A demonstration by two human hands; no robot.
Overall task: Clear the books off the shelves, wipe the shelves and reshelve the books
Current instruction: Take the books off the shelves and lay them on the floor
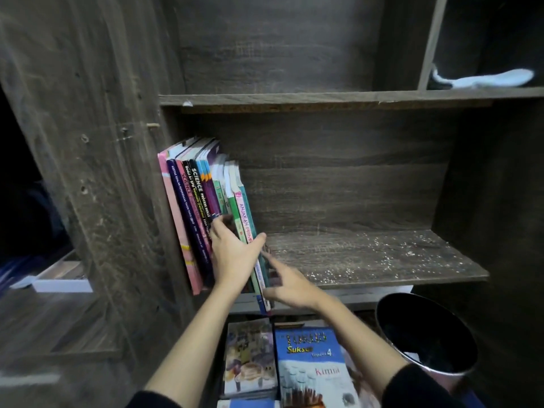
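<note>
Books [194, 201] stand at left end of middle shelf [397, 279]. Spines face out, long side up and down, tops lean left on side wall [117, 172].
Left hand [235, 257]: wide grip, thumb and fingers squeeze bunch of thin books.
Right hand [290, 285]: flat, holds nothing, fingers touch books' bottom edge.
Tip: squeeze bunch tight, hold up bottom, move all together so none slip.

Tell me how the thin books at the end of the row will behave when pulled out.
The thin books look soft-covered, so probably floppy and light singly. Nothing braces the right end of the row, so loosened ones may tip onto the shelf.
</note>
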